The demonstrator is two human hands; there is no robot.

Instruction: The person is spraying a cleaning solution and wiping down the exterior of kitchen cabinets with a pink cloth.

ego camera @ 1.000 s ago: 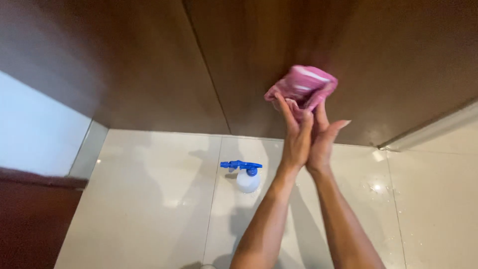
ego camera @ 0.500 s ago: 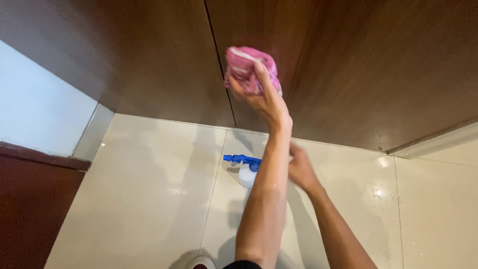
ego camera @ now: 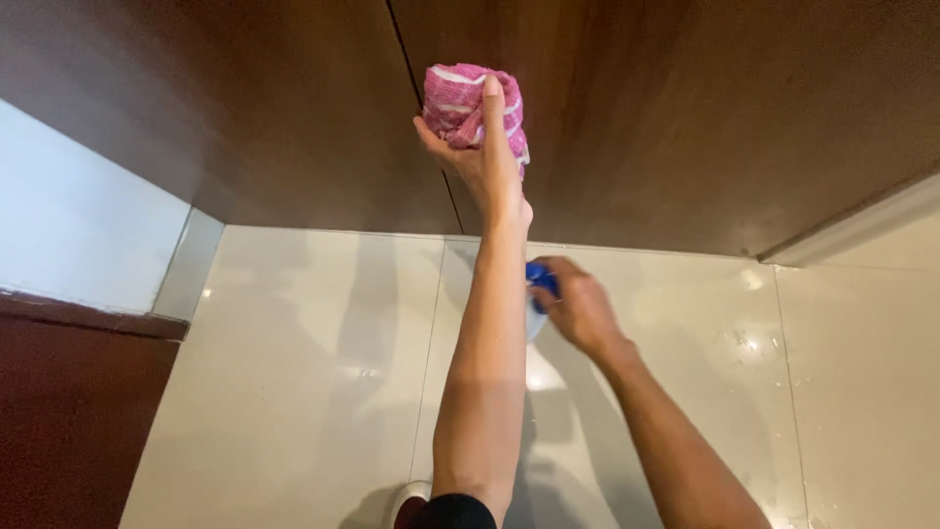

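My left hand is raised against the dark brown wooden wall panel and grips a bunched pink cloth with white stripes, pressing it near the vertical seam between two panels. My right hand is lower, down at the floor, with its fingers closed around a spray bottle that has a blue head and a white body. My left forearm and the right hand hide most of the bottle.
Glossy cream floor tiles spread below the wall. A pale wall section and a dark brown ledge sit at the left. A light strip runs along the right wall base.
Both hands were on the cloth a second ago. My left hand has carried it left and up along the panel; my right hand has dropped to the spray bottle and closed on it.
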